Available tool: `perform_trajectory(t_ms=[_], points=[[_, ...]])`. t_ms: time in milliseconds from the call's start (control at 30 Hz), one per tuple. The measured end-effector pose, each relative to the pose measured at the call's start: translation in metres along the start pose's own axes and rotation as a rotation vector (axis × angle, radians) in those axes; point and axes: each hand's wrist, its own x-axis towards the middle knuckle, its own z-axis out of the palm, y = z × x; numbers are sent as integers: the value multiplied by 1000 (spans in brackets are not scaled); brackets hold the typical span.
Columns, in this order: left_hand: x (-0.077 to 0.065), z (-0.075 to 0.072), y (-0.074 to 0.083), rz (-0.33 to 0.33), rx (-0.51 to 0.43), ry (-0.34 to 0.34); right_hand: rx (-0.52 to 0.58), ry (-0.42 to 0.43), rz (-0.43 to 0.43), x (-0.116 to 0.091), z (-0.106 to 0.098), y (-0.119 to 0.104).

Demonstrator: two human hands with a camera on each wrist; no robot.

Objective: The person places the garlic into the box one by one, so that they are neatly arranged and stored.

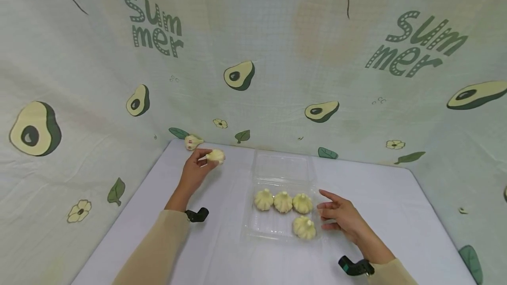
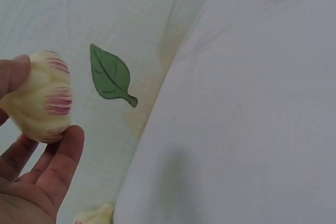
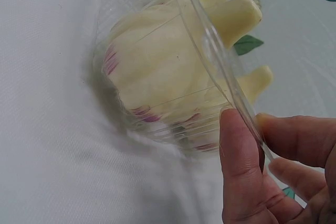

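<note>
In the head view, the person's left hand (image 1: 194, 174), left of centre in the frame, pinches a cream-coloured garlic bulb with a knobbed stem (image 1: 216, 156) between thumb and fingers, holding it above the table. The left wrist view shows this bulb at the left edge, its rounded side streaked with pink-purple, the thumb on top and a fingertip beneath.

Near that hand, at the far left corner of the white-covered table (image 1: 368, 192), a second, pink-marked garlic bulb (image 1: 192, 142) lies in the upper left part of the tabletop.

Just right of the frame's lower centre stands a clear, rectangular plastic box (image 1: 273, 228), its transparent lid (image 1: 282, 167) folded back toward the top of the frame. Inside, a row of three pale yellow garlic bulbs (image 1: 283, 202) sits along the lid side, stems up, and a single pale yellow bulb (image 1: 304, 228) sits in the lower right corner.

The person's right hand (image 1: 341, 219) is at the box's right side; the right wrist view shows its thumb and fingers gripping the clear rim from both faces.

Beige sleeves (image 1: 154, 245) cover both forearms, and a black wrist device (image 1: 197, 214) sits on each wrist. Behind hangs a pale green cloth (image 1: 273, 34) printed with avocados, leaves and "summer".
</note>
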Motion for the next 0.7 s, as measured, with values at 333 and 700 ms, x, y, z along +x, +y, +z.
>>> perform_trajectory(t_ms=[333, 700], points=[[-8, 6, 7, 1, 93, 12, -10, 16, 4, 1, 1, 1], [-16, 16, 13, 44, 85, -38, -8, 15, 6, 1, 2, 1]])
